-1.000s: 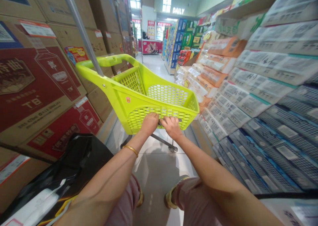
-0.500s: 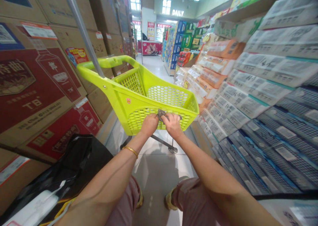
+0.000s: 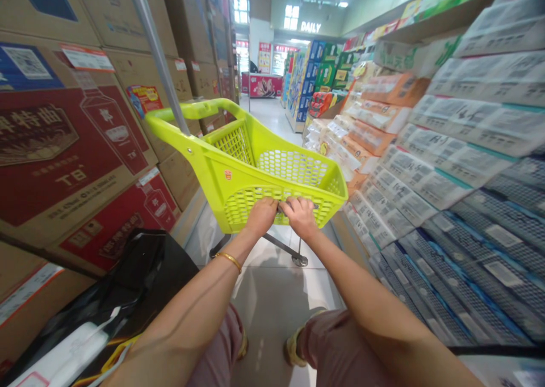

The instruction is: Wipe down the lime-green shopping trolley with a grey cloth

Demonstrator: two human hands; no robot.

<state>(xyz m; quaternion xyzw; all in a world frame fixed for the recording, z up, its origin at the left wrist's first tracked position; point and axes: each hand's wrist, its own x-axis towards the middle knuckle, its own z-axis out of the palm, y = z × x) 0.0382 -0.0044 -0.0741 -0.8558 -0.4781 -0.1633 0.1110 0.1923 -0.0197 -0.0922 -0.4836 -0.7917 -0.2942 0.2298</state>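
Observation:
A lime-green shopping cart (image 3: 208, 180) stands side-on in front of me, its basket walls pierced with holes. Both my hands are at the lower part of its near side. Fingers curled, my left hand (image 3: 261, 215) pinches one end of a small dark grey cloth (image 3: 279, 207). My right hand (image 3: 301, 215) is closed over the other part of the cloth, against the holed wall. Most of the cloth is covered by my fingers. On my left wrist is a gold bracelet (image 3: 230, 259).
Stacked cartons (image 3: 102, 131) line the left side, with a metal pole (image 3: 157, 52) before them. A black bag (image 3: 128, 279) and a white object (image 3: 63, 356) lie at lower left. Packaged goods (image 3: 460, 120) fill the right side. The tiled aisle (image 3: 266, 109) runs on behind the cart.
My hands have come closer round the cloth, so less of it shows between them. The whole scene has shifted slightly right as my view turned a little left.

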